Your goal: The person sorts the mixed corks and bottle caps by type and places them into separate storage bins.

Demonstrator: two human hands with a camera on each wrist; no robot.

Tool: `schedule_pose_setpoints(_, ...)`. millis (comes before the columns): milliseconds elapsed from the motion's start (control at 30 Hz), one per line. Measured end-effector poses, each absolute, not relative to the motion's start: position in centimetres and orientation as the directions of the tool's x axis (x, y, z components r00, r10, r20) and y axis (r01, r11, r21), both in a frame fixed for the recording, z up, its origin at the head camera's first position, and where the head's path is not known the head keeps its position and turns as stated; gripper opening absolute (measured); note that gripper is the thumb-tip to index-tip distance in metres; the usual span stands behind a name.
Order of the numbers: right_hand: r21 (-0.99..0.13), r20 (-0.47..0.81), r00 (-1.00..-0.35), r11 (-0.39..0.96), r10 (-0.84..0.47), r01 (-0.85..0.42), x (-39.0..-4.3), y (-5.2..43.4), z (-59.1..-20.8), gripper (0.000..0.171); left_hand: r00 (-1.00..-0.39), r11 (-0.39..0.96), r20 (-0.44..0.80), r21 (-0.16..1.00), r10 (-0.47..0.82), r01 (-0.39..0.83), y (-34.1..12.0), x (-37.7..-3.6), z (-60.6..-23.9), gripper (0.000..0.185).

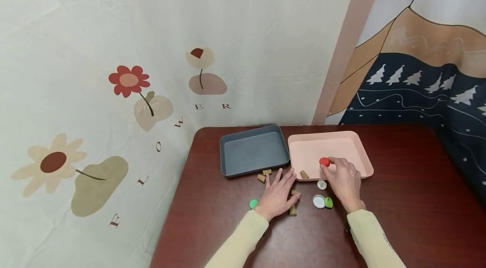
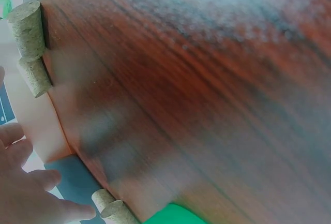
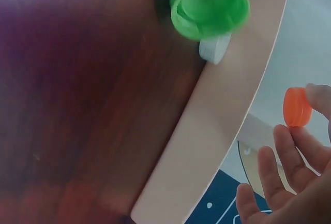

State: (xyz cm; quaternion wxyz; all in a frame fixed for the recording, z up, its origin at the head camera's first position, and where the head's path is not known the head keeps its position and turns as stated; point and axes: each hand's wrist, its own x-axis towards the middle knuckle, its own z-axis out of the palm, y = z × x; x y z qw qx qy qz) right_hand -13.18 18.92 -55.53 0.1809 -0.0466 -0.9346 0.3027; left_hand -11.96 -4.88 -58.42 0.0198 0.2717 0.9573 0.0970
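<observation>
My right hand (image 1: 344, 180) pinches a red bottle cap (image 1: 324, 161) between thumb and fingertips, over the pink tray (image 1: 330, 141). In the right wrist view that cap (image 3: 297, 107) looks orange, with the other fingers spread loosely below it. My left hand (image 1: 279, 195) is spread out with fingers extended, close over the table among several corks. One cork (image 1: 292, 210) lies by its thumb, and another cork (image 1: 267, 171) is near the fingertips, below the dark grey tray (image 1: 254, 150). Inside the pink tray, a cork (image 1: 304, 174) lies at the near left corner.
Between the hands lie a silver-white cap (image 1: 321, 185), a white-lined lid (image 1: 319, 201) and a bright green cap (image 1: 328, 202). A green cap (image 1: 253, 204) sits left of my left hand. Both trays stand side by side at the back of the brown table (image 1: 402, 183), against a printed curtain.
</observation>
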Motion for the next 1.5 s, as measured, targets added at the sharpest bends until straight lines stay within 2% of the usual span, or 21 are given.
schedule_pose_setpoints(400, -0.501, 0.219, -0.971, 0.865, 0.097, -0.026, -16.5, 19.6, -54.6, 0.036, -0.850, 0.831, 0.001, 0.213, 0.527, 0.515, -4.9, -12.1, -58.7, 0.066)
schedule_pose_setpoints(767, -0.474, 0.037, -0.995, 0.878, 0.098, 0.069, -18.6, 19.5, -54.9, 0.039, -0.849, 0.830, 0.006, 0.207, 0.529, 0.518, -5.0, -12.1, -58.5, 0.065)
schedule_pose_setpoints(1100, -0.456, -0.118, -0.990, 0.881, 0.080, 0.126, -19.2, 19.5, -55.7, 0.044, -0.847, 0.831, 0.010, 0.188, 0.531, 0.524, -4.8, -12.0, -58.4, 0.066)
schedule_pose_setpoints(1500, -0.440, -0.141, -0.987, 0.889, 0.070, 0.126, -19.2, 19.3, -55.9, 0.044, -0.852, 0.835, 0.001, 0.201, 0.523, 0.512, -4.9, -11.9, -58.4, 0.065)
